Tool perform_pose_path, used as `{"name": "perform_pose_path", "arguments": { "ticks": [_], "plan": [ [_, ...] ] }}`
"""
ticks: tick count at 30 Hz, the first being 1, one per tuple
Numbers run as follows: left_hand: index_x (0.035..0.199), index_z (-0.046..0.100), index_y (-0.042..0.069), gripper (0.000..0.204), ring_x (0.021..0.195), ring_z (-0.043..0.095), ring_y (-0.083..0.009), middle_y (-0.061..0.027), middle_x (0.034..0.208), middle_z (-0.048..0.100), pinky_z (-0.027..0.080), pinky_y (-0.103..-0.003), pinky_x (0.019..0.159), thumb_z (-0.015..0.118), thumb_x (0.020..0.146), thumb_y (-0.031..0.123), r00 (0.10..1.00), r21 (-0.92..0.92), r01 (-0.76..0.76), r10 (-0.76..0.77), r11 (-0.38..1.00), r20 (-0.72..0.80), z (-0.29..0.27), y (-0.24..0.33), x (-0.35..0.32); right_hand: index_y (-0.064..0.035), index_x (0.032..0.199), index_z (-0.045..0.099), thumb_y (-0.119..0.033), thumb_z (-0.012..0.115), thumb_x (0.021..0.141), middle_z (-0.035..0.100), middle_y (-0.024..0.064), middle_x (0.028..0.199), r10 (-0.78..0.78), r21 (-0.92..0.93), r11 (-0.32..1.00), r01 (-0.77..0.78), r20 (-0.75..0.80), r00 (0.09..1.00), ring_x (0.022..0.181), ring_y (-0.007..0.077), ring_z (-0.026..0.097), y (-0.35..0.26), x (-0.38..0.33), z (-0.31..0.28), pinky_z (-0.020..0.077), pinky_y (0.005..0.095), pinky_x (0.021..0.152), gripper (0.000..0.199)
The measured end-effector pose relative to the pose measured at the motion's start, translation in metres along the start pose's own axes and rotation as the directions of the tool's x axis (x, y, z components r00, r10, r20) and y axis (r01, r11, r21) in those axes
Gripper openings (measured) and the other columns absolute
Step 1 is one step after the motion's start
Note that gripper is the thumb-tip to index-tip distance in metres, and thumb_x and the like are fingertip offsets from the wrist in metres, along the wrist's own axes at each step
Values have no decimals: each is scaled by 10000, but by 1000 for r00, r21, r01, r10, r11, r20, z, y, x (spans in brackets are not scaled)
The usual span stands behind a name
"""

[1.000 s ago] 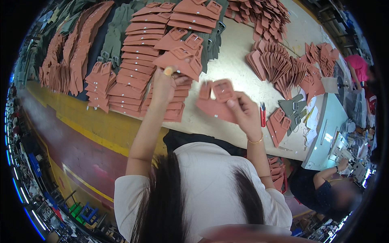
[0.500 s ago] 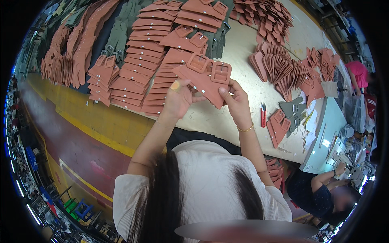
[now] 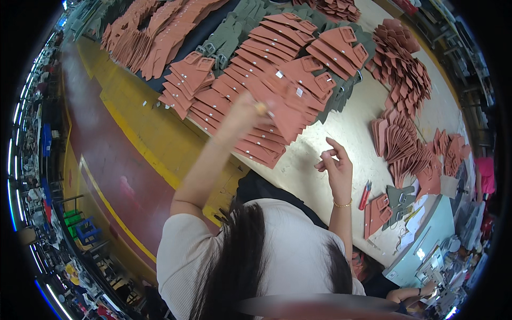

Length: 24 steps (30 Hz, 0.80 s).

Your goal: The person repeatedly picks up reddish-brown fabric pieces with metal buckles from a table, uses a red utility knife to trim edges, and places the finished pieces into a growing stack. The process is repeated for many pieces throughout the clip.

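My left hand (image 3: pixel 246 114), smeared by motion, has a yellowish cover on a fingertip. Its fingers close on the edge of a terracotta strap panel (image 3: pixel 285 120), which is also blurred. That panel lies over overlapping rows of similar terracotta panels (image 3: pixel 216 101) with covered square buckles and small white marks. Whether the held panel touches the row beneath cannot be made out. My right hand (image 3: pixel 338 168), a chain bracelet at its wrist, hovers over the bare tabletop (image 3: pixel 298 170). Its index finger and thumb are apart, the other fingers are bent, and it holds nothing.
Dark green buckled straps (image 3: pixel 234 26) lie among the terracotta rows. Fanned terracotta stacks (image 3: pixel 397 141) run down the right side. Red-handled snips (image 3: pixel 365 194) rest beside a terracotta buckled panel (image 3: pixel 377 213) and a green one (image 3: pixel 399 202). A co-worker's arm (image 3: pixel 408 293) shows at lower right.
My right hand has let go of the buckled panel and moved away, its fingers apart. My left hand has carried the panel onto the rows. The whole view has shifted.
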<state>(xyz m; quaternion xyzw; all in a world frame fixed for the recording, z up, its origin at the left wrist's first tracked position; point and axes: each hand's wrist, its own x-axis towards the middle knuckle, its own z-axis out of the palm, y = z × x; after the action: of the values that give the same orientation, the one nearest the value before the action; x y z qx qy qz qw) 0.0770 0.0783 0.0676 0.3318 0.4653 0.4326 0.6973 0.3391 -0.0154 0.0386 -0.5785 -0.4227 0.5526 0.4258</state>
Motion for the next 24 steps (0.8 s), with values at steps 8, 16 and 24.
{"name": "perform_pose_path", "arguments": {
  "ticks": [8, 16, 24],
  "plan": [
    [1127, 513, 19, 260, 861, 627, -143, -47, 1034, 604, 559, -278, 745, 638, 906, 74, 925, 124, -122, 158, 985, -346, -191, 90, 76, 7, 1200, 590, -132, 609, 942, 596, 23, 842, 106, 21, 994, -106, 4, 994, 707, 93, 608, 31, -8, -15, 500, 223, 647, 294],
    [1070, 541, -38, 316, 753, 648, -186, -124, 968, 643, 585, -283, 638, 709, 859, 127, 837, 313, 178, 24, 933, -547, -245, 84, 100, 2, 1175, 612, -127, 604, 947, 599, 32, 875, 130, 8, 992, -130, -19, 991, 720, 90, 597, 39, -14, -11, 507, 216, 668, 263],
    [643, 630, 114, 311, 455, 505, -81, 20, 561, 553, 423, -231, 407, 807, 754, 345, 865, 575, 250, 87, 779, -494, -284, 72, 107, -1, 1166, 611, -105, 578, 951, 615, 32, 871, 121, -84, 989, -122, -19, 992, 735, 92, 608, 37, -9, -6, 520, 222, 691, 241]
  ]
}}
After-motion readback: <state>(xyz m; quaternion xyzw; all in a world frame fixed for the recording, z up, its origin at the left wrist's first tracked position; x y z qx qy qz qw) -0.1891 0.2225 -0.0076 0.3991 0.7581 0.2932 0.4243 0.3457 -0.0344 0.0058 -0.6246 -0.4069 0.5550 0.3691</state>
